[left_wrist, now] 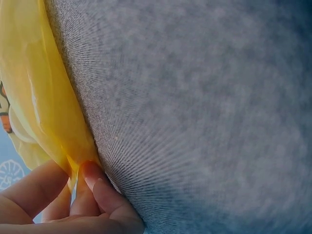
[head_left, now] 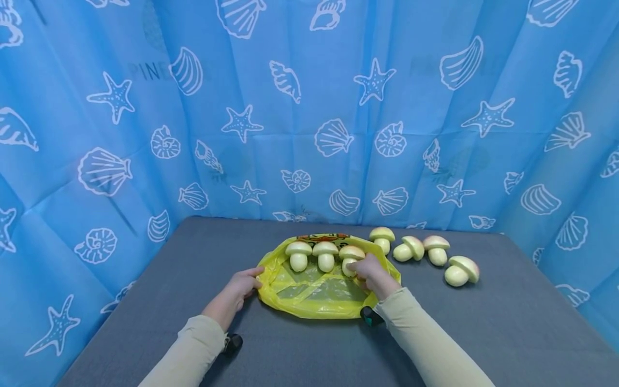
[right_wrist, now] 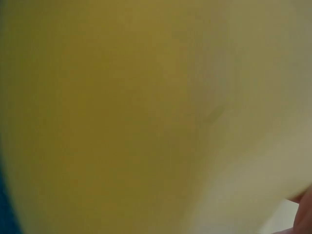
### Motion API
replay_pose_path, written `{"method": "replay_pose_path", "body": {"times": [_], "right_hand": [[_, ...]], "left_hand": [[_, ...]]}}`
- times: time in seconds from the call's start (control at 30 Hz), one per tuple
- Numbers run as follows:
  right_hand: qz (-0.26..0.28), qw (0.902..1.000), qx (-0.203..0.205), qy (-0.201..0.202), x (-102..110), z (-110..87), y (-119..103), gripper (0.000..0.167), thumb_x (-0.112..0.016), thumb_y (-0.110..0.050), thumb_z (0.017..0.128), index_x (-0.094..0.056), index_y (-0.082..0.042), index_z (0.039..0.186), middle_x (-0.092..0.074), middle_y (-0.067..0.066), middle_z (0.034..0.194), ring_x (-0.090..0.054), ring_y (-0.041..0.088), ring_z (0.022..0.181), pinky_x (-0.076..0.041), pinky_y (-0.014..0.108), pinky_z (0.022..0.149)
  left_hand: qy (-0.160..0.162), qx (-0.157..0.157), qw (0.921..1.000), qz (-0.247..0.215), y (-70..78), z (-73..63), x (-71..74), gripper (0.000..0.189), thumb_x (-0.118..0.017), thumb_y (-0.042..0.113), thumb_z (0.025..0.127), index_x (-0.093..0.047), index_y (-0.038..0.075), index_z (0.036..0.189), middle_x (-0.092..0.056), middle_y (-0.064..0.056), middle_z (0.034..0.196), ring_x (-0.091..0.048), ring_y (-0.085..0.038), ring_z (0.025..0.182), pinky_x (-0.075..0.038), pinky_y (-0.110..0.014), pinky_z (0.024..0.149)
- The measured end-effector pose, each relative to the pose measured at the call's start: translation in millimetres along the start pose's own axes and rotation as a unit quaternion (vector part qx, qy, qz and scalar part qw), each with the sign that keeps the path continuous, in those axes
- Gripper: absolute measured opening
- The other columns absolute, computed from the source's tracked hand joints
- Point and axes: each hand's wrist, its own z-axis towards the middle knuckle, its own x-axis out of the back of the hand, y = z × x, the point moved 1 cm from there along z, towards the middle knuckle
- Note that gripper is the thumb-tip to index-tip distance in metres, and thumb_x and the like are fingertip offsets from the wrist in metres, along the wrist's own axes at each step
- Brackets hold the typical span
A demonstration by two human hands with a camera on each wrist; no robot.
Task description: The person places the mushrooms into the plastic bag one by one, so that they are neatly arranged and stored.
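"PINE" — faint, on blue curtain

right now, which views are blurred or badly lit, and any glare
Head: curtain and mushrooms fairly clear, soft shadow beside the right sleeve; left wrist: left fingers fairly crisp, pale sheen on the yellow bag, grey cloth blurring and darkening toward the upper right; right wrist: dim, yellowish blur nearly everywhere, too vague to identify, right fingers at lower right.

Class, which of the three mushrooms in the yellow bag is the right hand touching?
The rightmost mushroom in the bag: the right hand's fingers are at its stem; no hand touches the other two.
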Motion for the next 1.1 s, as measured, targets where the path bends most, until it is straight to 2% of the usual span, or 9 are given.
{"method": "replay_pose_path", "body": {"times": [0.13,0.2,0.27,0.3,0.37,0.43,0.63,0.83,1.1], "right_hand": [[-0.01,0.9999,-0.006,0.003,1,1.0,1,0.078,-0.057,-0.009,0.096,-0.004,0.009,0.151,-0.025,0.003,0.068,-0.016,0.012,0.05,-0.028,0.029,0.055],[-0.015,0.9998,-0.007,0.007,0,1.6,1,0.076,-0.058,-0.009,0.096,-0.008,0.009,0.151,-0.03,0.006,0.073,-0.02,0.014,0.052,-0.029,0.03,0.056],[-0.009,0.9999,-0.008,0.006,0,0.6,1,0.076,-0.057,-0.008,0.096,-0.007,0.009,0.151,-0.043,0.015,0.092,-0.031,0.018,0.06,-0.034,0.031,0.06],[-0.006,0.9999,-0.008,0.004,0,-0.6,1,0.076,-0.057,-0.008,0.096,-0.006,0.009,0.15,-0.044,0.022,0.108,-0.039,0.022,0.067,-0.039,0.034,0.064],[0.001,1.0,-0.007,0.0,1,-3.0,1,0.078,-0.056,-0.007,0.096,-0.002,0.01,0.15,-0.029,0.029,0.138,-0.048,0.031,0.088,-0.045,0.04,0.077],[0.011,0.9999,-0.002,-0.009,3,-7.3,0,0.079,-0.054,-0.006,0.096,0.002,0.011,0.15,-0.015,0.031,0.15,-0.047,0.039,0.107,-0.044,0.046,0.09],[0.016,0.9993,0.026,-0.021,14,-23.3,-5,0.073,-0.053,-0.007,0.097,-0.006,0.012,0.149,-0.026,0.035,0.143,-0.05,0.044,0.112,-0.045,0.048,0.094],[-0.002,0.9987,0.047,-0.018,31,-36.7,-9,0.072,-0.054,-0.009,0.098,-0.008,0.009,0.151,-0.018,0.037,0.148,-0.049,0.046,0.119,-0.048,0.048,0.092],[-0.007,0.9966,0.079,-0.022,55,-54.8,-9,0.069,-0.052,-0.011,0.099,-0.011,0.008,0.151,-0.026,0.038,0.146,-0.046,0.047,0.123,-0.048,0.048,0.09]], "left_hand": [[0.002,0.0,1.0,0.002,0.4,-0.3,-1.4,0.054,-0.048,-0.009,0.092,-0.046,0.004,0.144,-0.029,-0.024,0.153,-0.024,-0.041,0.14,-0.028,-0.054,0.108],[0.007,0.001,1.0,0.003,0.2,-0.3,-1.9,0.054,-0.048,-0.009,0.092,-0.046,0.004,0.144,-0.03,-0.024,0.153,-0.026,-0.041,0.139,-0.029,-0.054,0.108],[0.007,0.002,1.0,0.004,0.4,-0.8,-2.2,0.054,-0.048,-0.009,0.092,-0.046,0.004,0.144,-0.03,-0.024,0.153,-0.026,-0.041,0.139,-0.029,-0.054,0.108],[0.007,0.003,1.0,0.004,0.6,-1.1,-2.2,0.054,-0.048,-0.009,0.092,-0.046,0.004,0.144,-0.029,-0.024,0.153,-0.026,-0.041,0.139,-0.029,-0.054,0.108],[0.006,0.003,1.0,0.003,0.5,-1.4,-2.3,0.054,-0.048,-0.009,0.092,-0.045,0.004,0.144,-0.029,-0.024,0.153,-0.026,-0.041,0.139,-0.029,-0.054,0.108],[0.005,0.002,1.0,0.003,0.8,-1.5,-2.3,0.054,-0.048,-0.009,0.092,-0.045,0.003,0.144,-0.029,-0.024,0.153,-0.025,-0.041,0.139,-0.029,-0.054,0.108],[0.006,0.0,1.0,0.003,0.9,-1.1,-2.1,0.054,-0.048,-0.009,0.092,-0.045,0.003,0.144,-0.03,-0.024,0.153,-0.027,-0.041,0.139,-0.03,-0.053,0.107],[0.006,-0.002,1.0,0.002,1.1,-1.6,-2.4,0.054,-0.048,-0.009,0.092,-0.045,0.003,0.144,-0.029,-0.024,0.153,-0.026,-0.041,0.139,-0.029,-0.053,0.108],[0.01,0.005,0.9999,0.003,1.5,-1.8,-2.4,0.054,-0.048,-0.009,0.092,-0.046,0.004,0.144,-0.03,-0.023,0.153,-0.026,-0.04,0.139,-0.029,-0.053,0.108]]}}
